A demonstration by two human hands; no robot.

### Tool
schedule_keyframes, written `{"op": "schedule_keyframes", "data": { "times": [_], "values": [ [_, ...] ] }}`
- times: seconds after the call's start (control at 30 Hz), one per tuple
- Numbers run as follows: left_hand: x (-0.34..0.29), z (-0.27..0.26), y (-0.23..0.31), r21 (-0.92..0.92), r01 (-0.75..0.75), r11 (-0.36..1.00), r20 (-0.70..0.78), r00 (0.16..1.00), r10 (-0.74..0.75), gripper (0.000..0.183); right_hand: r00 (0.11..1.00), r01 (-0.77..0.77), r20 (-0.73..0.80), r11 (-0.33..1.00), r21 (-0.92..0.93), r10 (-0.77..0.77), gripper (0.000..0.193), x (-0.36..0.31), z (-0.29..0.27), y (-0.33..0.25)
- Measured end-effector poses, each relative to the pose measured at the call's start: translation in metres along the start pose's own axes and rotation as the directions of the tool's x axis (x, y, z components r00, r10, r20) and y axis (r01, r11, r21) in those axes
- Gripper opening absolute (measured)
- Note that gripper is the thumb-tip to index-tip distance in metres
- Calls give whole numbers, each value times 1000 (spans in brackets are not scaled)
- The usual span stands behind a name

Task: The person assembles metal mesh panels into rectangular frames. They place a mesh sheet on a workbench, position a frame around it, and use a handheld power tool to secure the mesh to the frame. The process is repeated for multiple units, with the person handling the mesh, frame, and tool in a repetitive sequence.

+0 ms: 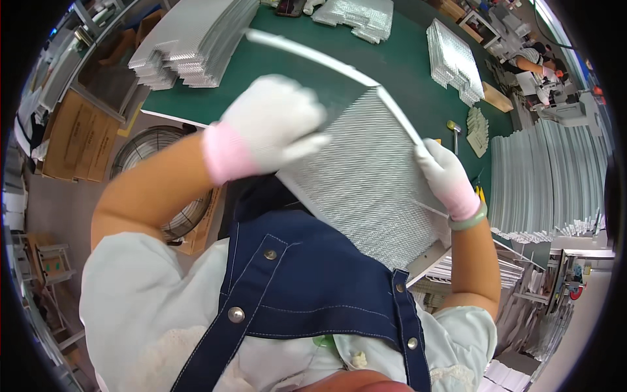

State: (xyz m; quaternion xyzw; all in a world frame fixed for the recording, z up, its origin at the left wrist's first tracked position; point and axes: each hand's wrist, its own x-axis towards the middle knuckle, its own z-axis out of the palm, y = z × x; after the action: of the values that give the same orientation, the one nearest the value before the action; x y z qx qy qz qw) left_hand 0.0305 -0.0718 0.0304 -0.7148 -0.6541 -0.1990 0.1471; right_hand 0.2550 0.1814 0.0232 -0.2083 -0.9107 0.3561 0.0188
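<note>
The green table (405,72) has an open strip down its middle, beyond the mesh panel (372,189) held up close to the body. Stacks of mesh sheets hem it in: one at the far left (189,46), one at the far edge (359,16), one at the right (454,62). Tall upright sheets (548,176) block the right side.

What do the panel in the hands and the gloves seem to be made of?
Panel: likely metal mesh, silvery and dull, shown by its fine woven grid and pale rigid frame. Gloves on the left hand and right hand: white knit fabric with pink cuffs, apparently soft.
</note>
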Motion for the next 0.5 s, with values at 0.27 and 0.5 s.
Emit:
{"op": "schedule_keyframes", "data": {
  "times": [0.27, 0.5],
  "values": [
    [-43, 83, 74, -792, 594, 145, 438, 717, -542, 51, 930, 8, -366, 997, 75, 20, 31, -12, -16, 1],
    [77, -6, -24, -900, 52, 432, -185, 853, -489, 38, 778, 505, -623, 675, 539, -84, 26, 30, -14, -23]
  ]
}}
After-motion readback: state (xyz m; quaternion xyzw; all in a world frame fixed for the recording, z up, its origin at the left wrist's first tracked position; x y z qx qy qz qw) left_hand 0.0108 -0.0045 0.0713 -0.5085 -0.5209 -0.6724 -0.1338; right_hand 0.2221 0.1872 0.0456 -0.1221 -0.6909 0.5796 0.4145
